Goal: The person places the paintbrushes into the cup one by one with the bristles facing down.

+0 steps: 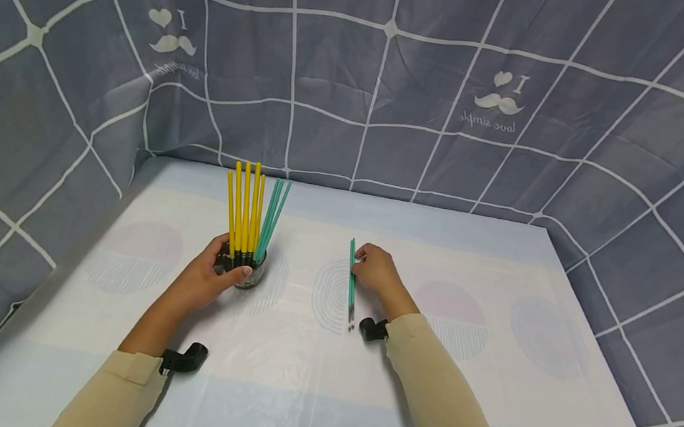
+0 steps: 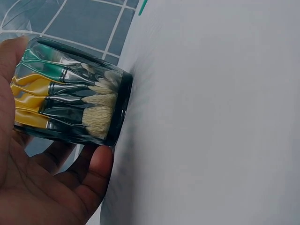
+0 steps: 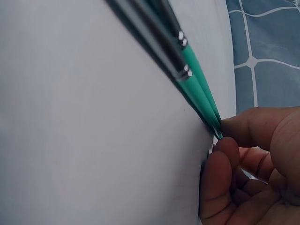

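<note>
Left hand [image 1: 210, 277] grips glass jar [image 1: 247, 273] of yellow and green brushes at tabletop [image 1: 485, 405] 10 o'clock. Right hand [image 1: 375, 270] pinches loose green brushes [image 1: 351, 283] lying near centre, 3 o'clock of jar.

The head camera looks forward and down over the whole tabletop [image 1: 502, 278] from above. The left wrist camera sits close behind the glass jar [image 2: 70, 91], facing along the surface. The right wrist camera looks very near at the green brushes [image 3: 197, 79], also seen from the head.
</note>
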Demonstrator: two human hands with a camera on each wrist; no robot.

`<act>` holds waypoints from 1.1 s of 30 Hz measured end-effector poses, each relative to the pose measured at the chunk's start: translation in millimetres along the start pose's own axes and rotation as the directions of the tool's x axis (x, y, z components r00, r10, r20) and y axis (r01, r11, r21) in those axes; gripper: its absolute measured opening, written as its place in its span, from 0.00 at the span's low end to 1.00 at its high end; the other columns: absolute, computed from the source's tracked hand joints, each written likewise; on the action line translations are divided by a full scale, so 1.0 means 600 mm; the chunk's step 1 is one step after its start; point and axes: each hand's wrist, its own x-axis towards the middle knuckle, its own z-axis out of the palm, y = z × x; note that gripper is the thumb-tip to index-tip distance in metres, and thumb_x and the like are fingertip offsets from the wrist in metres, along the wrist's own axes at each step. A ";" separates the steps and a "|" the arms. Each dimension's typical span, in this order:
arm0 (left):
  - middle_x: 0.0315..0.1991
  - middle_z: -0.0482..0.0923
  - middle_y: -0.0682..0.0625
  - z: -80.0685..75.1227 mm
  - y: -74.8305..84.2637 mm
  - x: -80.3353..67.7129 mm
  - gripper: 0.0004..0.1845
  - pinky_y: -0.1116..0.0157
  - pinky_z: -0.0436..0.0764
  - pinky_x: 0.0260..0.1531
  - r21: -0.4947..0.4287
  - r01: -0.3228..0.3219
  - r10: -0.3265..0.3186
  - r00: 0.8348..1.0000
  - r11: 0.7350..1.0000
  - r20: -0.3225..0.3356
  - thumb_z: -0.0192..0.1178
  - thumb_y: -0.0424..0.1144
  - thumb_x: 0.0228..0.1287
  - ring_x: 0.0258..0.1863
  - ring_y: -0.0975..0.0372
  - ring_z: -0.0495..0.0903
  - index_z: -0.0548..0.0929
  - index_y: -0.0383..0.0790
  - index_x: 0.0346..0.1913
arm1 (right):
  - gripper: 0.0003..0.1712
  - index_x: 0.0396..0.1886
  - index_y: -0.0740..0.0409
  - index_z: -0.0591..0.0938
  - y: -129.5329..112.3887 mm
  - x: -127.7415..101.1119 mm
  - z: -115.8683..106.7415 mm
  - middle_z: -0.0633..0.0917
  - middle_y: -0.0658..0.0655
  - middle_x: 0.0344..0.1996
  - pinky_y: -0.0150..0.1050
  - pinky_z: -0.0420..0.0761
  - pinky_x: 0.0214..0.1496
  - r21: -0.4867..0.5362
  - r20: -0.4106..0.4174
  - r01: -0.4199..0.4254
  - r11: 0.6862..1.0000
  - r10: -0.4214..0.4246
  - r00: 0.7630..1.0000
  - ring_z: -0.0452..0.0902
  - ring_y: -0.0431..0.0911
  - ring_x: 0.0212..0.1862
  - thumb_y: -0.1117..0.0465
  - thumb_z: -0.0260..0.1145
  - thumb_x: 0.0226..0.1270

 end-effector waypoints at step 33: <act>0.69 0.63 0.37 -0.001 -0.004 0.004 0.47 0.41 0.69 0.56 0.000 0.001 -0.001 1.000 1.000 0.002 0.63 0.56 0.67 0.64 0.41 0.68 0.48 0.45 0.79 | 0.11 0.46 0.64 0.80 0.007 0.005 0.004 0.80 0.59 0.37 0.44 0.76 0.46 -0.014 -0.044 0.023 1.000 -0.024 0.999 0.74 0.51 0.40 0.66 0.65 0.65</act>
